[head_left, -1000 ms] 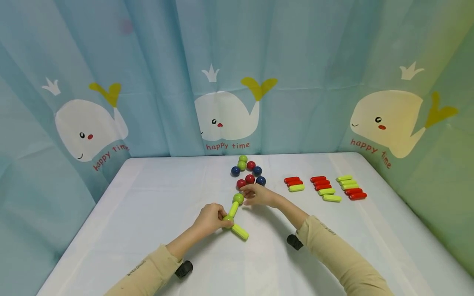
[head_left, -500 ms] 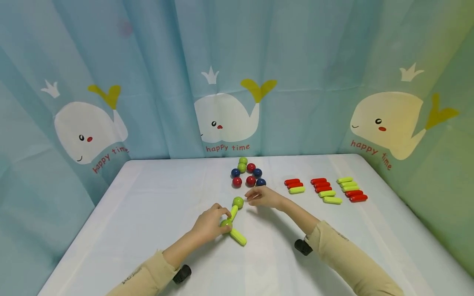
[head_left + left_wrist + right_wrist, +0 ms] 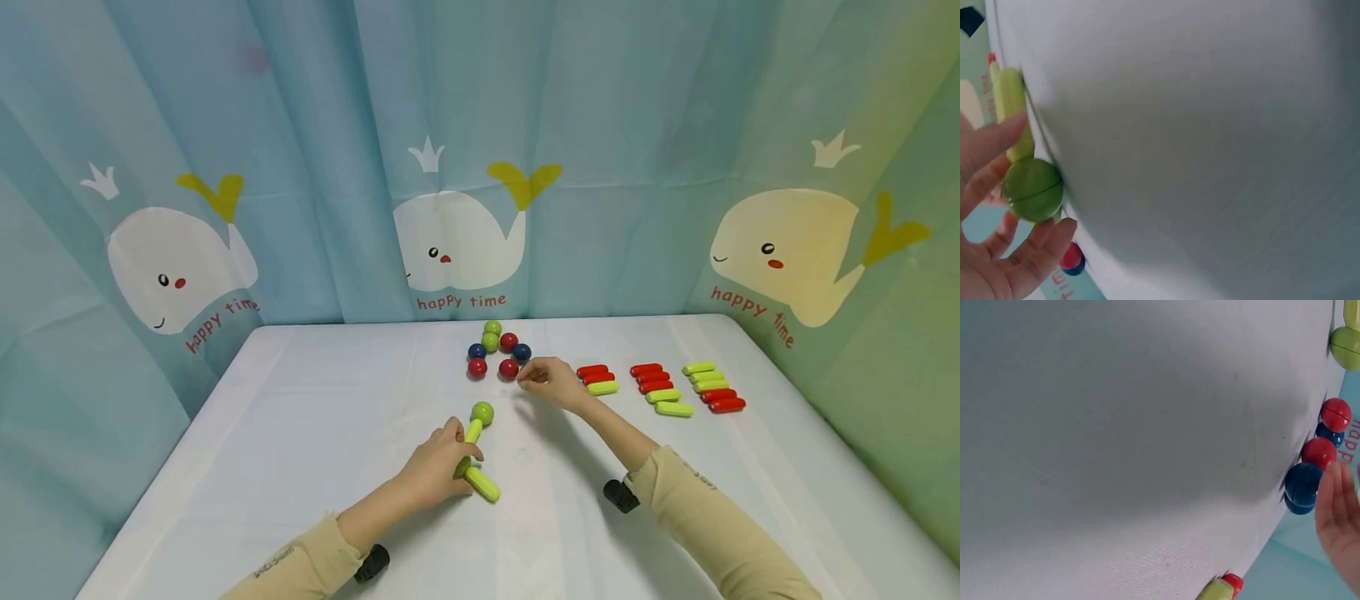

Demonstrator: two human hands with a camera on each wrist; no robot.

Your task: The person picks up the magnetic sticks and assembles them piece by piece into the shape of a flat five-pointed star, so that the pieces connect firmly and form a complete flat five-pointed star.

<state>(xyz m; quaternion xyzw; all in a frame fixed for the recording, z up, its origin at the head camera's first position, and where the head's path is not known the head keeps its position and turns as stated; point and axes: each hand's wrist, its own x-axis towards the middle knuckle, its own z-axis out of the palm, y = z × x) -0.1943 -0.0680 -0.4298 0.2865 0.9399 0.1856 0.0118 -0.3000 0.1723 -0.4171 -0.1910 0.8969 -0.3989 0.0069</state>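
Observation:
My left hand [image 3: 435,468] grips a light green ball [image 3: 1033,189] with its fingers and thumb around it. From this ball one yellow-green stick [image 3: 474,431] runs away to a second green ball [image 3: 482,413], and another yellow-green stick [image 3: 483,484] points toward the near right. The right hand [image 3: 553,383] reaches over the table beside the cluster of balls. Its fingertips, straight and together in the right wrist view, lie right at a dark blue ball [image 3: 1303,484], close to a red ball [image 3: 1319,452]. In the head view the hand hides most of that blue ball.
Beyond the hands, loose red, blue and green balls [image 3: 491,342] form a cluster on the white table [image 3: 322,400]. To the right lie three groups of red and yellow-green sticks [image 3: 656,386]. A blue whale-print curtain [image 3: 315,208] hangs behind the table.
My right hand has left a red ball, which now sits further left, and moved right to the blue ball. The left hand has closed more around the green ball, which has shifted slightly nearer.

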